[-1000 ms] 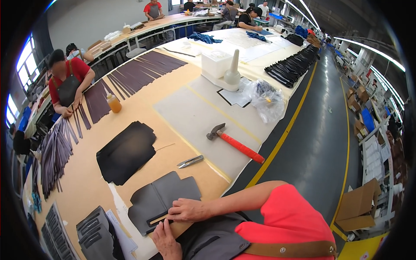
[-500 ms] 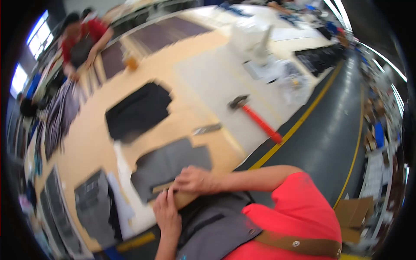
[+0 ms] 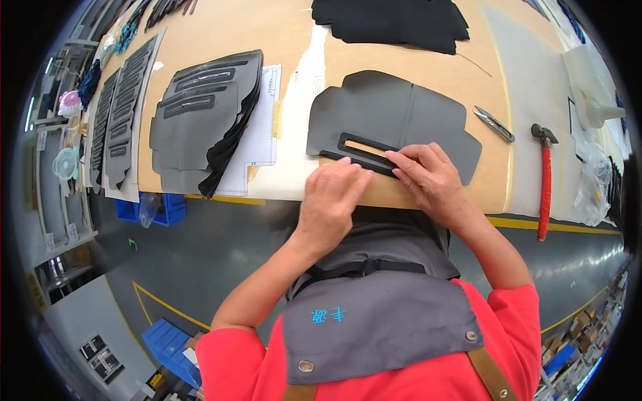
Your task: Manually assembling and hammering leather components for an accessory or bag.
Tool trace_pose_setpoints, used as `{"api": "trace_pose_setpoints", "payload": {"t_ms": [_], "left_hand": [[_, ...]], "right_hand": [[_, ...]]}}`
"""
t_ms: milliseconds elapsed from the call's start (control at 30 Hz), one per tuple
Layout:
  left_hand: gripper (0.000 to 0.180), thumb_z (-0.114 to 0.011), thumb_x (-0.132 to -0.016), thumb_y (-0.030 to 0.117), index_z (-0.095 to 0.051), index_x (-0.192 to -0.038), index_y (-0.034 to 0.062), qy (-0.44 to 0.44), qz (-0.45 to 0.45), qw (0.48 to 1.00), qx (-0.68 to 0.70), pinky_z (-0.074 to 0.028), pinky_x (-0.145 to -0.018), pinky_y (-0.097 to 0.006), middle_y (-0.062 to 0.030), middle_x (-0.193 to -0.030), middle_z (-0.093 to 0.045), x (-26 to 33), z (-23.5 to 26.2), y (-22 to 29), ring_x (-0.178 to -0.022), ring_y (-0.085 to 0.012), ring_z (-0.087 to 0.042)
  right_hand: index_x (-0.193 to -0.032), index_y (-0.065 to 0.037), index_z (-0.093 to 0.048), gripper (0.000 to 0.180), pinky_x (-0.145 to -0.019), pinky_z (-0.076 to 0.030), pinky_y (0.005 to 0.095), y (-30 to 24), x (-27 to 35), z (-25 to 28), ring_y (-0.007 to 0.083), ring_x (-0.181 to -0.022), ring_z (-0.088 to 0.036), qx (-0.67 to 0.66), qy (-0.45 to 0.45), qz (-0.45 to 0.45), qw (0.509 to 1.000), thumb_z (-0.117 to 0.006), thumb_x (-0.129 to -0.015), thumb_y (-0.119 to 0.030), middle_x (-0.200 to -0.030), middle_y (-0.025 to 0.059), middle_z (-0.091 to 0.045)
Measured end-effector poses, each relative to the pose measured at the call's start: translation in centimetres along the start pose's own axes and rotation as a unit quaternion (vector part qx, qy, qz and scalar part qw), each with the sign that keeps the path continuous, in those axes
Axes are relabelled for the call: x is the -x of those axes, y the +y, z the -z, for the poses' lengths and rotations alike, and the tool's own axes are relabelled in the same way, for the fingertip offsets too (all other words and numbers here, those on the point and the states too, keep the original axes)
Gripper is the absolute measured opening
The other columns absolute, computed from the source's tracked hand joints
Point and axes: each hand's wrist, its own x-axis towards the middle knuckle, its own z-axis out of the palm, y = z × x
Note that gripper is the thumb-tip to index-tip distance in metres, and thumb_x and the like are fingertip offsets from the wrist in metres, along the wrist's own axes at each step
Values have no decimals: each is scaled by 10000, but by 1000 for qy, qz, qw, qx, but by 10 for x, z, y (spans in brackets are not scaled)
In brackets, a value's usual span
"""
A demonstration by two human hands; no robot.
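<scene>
A grey cut leather piece (image 3: 394,113) with a long slot lies flat at the table's near edge. On the slot rests a narrow black frame strip (image 3: 361,148). My left hand (image 3: 331,197) has curled fingers, their tips pressing the strip's near edge. My right hand (image 3: 431,177) lies to the right of it, fingers stretched flat along the strip's right end. Both hands hold the strip down against the grey piece. The two hands are nearly touching.
Small snips (image 3: 495,124) and a red-handled hammer (image 3: 545,180) lie to the right. A stack of grey slotted pieces (image 3: 200,113) sits on white paper (image 3: 261,134) to the left. Black pieces (image 3: 394,20) lie farther back. Blue bins (image 3: 157,208) stand under the table.
The view has swung down from the long workshop tables to the near table edge. Both hands have stayed on the strip and grey piece.
</scene>
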Motion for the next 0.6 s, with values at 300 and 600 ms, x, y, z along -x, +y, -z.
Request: {"api": "trace_pose_setpoints", "payload": {"t_ms": [300, 600], "left_hand": [[112, -700, -936, 45, -716, -1038, 2, -20, 269, 933, 240, -548, -682, -263, -81, -928, -721, -54, 28, -43, -787, -120, -691], [152, -781, -901, 125, -681, -908, 10, -182, 377, 869, 264, -510, -573, -227, -18, -743, -681, -84, 27, -60, -656, -73, -655]], "right_hand": [[-1157, -34, -716, 278, -763, -532, 367, -4, -32, -34, 253, -870, -594, -76, -9, 11, 997, -745, -883, -75, -1009, 82, -621], [-1162, -5, -700, 310, -724, -513, 342, -1, -29, -38, 223, -802, -543, 20, -16, 92, 995, -708, -858, -63, -984, 58, -587]]}}
